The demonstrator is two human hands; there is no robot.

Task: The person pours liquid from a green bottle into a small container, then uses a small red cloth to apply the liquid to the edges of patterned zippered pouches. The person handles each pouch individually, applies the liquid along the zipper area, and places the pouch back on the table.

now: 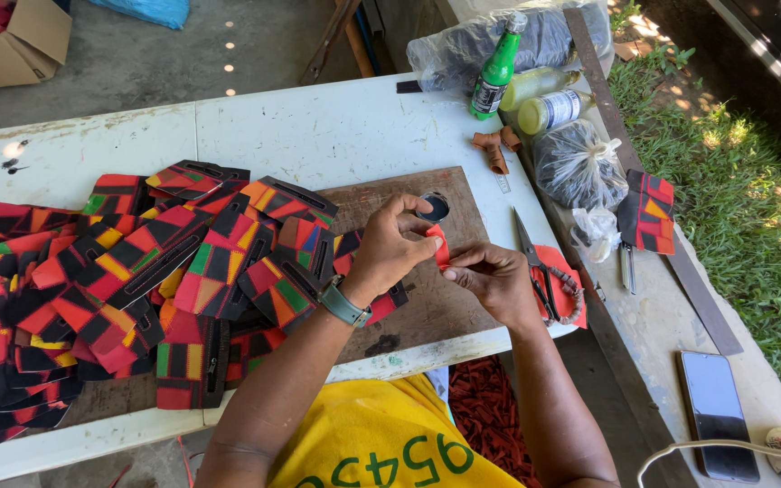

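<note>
Where both hands meet — small red strip (441,246), thin, folded.

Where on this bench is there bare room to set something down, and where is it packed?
Bare white table lies behind the fabric pieces, left of the green bottle. A strip of the brown board shows below the left hand and right hand, which pinch a red strip. The left half and the right edge by the scissors are crowded.
</note>
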